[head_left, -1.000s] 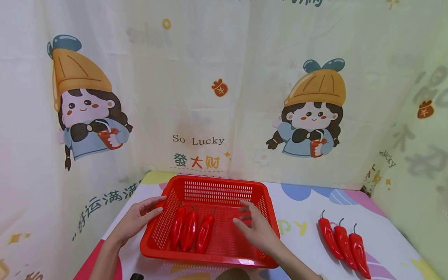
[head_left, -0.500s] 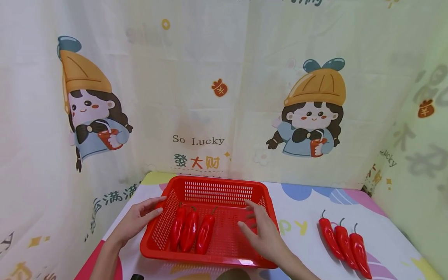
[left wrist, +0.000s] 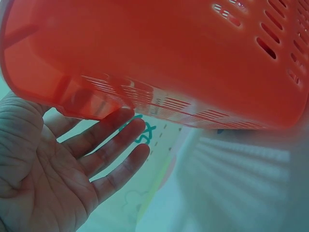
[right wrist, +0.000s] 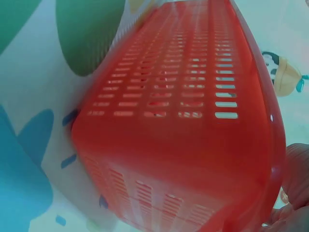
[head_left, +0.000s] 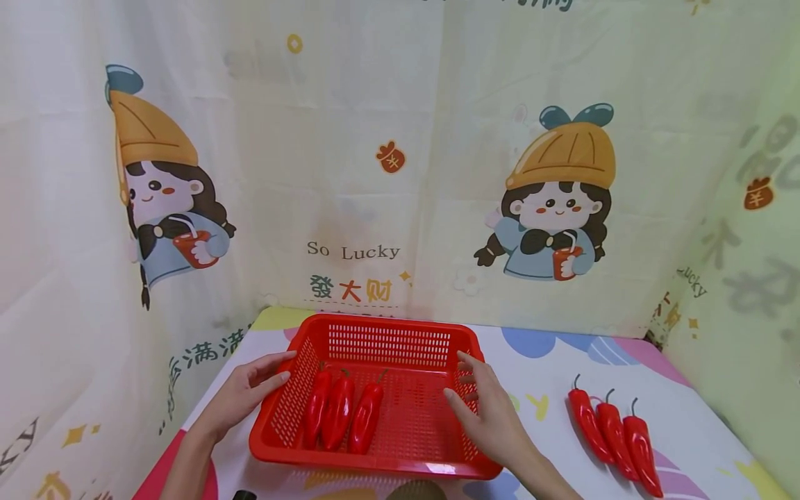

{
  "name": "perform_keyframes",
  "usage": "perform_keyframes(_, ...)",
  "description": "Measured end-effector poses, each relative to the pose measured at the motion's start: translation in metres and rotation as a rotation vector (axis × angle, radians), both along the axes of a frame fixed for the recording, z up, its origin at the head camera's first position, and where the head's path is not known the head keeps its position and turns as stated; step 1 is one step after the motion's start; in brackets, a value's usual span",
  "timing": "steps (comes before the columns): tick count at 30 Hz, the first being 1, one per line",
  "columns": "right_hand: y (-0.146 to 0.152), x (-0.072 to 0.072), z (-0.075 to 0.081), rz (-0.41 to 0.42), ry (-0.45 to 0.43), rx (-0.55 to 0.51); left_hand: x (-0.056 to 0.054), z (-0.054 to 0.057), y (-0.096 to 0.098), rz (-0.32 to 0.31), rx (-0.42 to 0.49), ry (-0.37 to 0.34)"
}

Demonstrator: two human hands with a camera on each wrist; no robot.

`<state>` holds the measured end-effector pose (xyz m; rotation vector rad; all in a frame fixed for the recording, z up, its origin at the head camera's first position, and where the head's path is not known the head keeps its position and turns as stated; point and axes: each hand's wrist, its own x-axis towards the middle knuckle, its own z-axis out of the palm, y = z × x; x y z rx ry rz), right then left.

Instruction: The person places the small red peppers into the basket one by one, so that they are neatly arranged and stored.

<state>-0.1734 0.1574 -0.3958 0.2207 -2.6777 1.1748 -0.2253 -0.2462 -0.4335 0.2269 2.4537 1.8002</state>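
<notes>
While the left hand (head_left: 239, 390) and right hand (head_left: 494, 413) flank it, fingers relaxed, the red basket (head_left: 375, 462) seems light, stiff, best held by opposite rims

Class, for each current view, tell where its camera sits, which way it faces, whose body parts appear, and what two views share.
Head: worn on the person's head, facing forward and down at the basket, peppers and printed cloth; left hand, right hand and forearms show.
Left wrist: on that wrist, facing the basket's outside; left palm and fingers show.
Right wrist: on that wrist, facing the basket's outside at a corner; part of the right hand shows.
Shared: both wrist views show slotted basket walls.
</notes>
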Motion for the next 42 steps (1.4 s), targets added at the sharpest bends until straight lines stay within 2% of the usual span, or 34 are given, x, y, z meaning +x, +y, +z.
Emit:
perform_keyframes(17,0.027,0.002,-0.001,-0.058,0.081,-0.019,0.002,-0.001,0.001,0.005,0.002,-0.010)
perform_keyframes(24,0.042,0.003,-0.003,-0.081,0.117,0.012,0.001,-0.002,0.000,0.005,0.004,-0.008)
perform_keyframes(31,0.054,0.004,-0.007,-0.114,0.075,0.027,0.001,-0.002,0.000,0.012,0.004,-0.013)
perform_keyframes(42,0.078,0.000,-0.014,-0.180,0.116,0.067,0.001,-0.002,0.000,0.010,-0.005,-0.010)
